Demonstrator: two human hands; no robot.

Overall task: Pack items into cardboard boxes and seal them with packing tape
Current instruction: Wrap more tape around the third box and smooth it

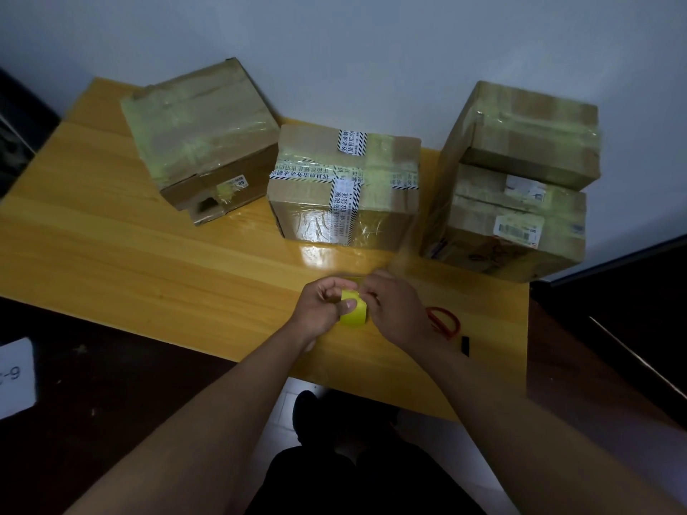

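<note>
Four taped boxes, one tape roll between two hands.

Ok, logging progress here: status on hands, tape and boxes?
Left hand grips tape roll; right hand picks at its end. Four boxes already taped shut. Scissors beside right hand, nothing blocking.

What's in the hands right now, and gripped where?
A yellow tape roll. The left hand grips its side, thumb across the outer face; the right hand pinches at the roll's top edge, probably the tape end.
</note>
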